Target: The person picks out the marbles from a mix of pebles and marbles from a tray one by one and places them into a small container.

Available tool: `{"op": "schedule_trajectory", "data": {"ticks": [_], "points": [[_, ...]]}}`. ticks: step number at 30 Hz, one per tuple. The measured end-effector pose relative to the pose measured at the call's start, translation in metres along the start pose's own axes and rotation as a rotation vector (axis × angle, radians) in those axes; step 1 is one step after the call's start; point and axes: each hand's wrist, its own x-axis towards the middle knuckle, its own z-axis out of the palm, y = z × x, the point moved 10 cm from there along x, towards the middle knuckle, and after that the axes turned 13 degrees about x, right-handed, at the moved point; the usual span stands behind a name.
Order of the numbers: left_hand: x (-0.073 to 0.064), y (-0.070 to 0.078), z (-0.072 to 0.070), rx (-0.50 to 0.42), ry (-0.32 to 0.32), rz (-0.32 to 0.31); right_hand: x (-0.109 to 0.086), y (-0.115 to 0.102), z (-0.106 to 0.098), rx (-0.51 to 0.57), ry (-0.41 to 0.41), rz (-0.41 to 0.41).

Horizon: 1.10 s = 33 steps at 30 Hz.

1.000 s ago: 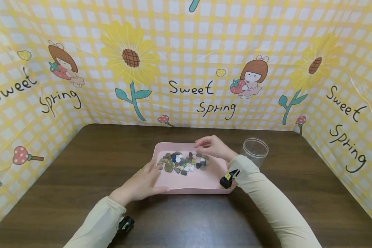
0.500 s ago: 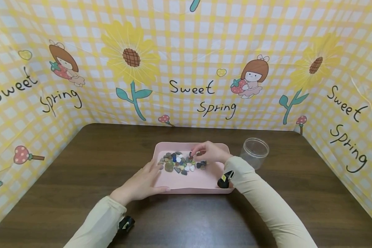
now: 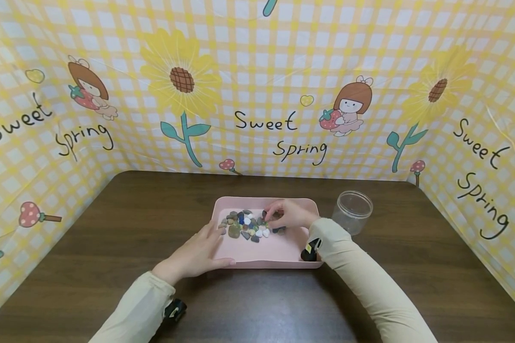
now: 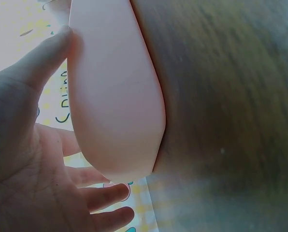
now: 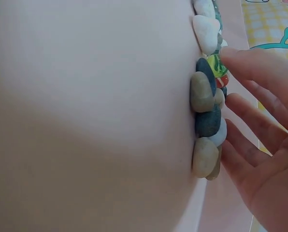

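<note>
A pink shallow tray [image 3: 274,252] holds several small pebbles, grey, white, brown and blue, spread in a band. My left hand [image 3: 195,253] rests at the tray's left front corner, thumb on the front rim and fingers along the left side; its thumb touches the tray wall [image 4: 110,82] in the left wrist view. My right hand [image 3: 291,214] is low over the right part of the pebbles, fingers slightly bent. In the right wrist view its thumb tip is beside a green and yellow glass marble [image 5: 215,66], near a white pebble [image 5: 207,33]. No lifted pebble shows.
A clear, round, open-topped jar [image 3: 353,214] stands just right of the tray. The dark wooden table [image 3: 249,305] meets a yellow checked cloth [image 3: 257,85] at the back and sides.
My right hand has moved from the tray's back rim forward and down to the pebbles, shifting slightly left. The left hand, tray and jar have stayed in place.
</note>
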Motion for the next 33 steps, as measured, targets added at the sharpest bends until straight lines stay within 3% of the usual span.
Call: {"op": "schedule_trajectory", "data": {"ticks": [22, 33], "points": [[0.000, -0.001, 0.001, 0.005, -0.008, -0.004, 0.001, -0.004, 0.000, -0.079, 0.019, -0.040], [0.000, 0.000, -0.001, 0.004, 0.000, -0.004, -0.004, -0.007, -0.012, 0.015, 0.046, -0.035]]}}
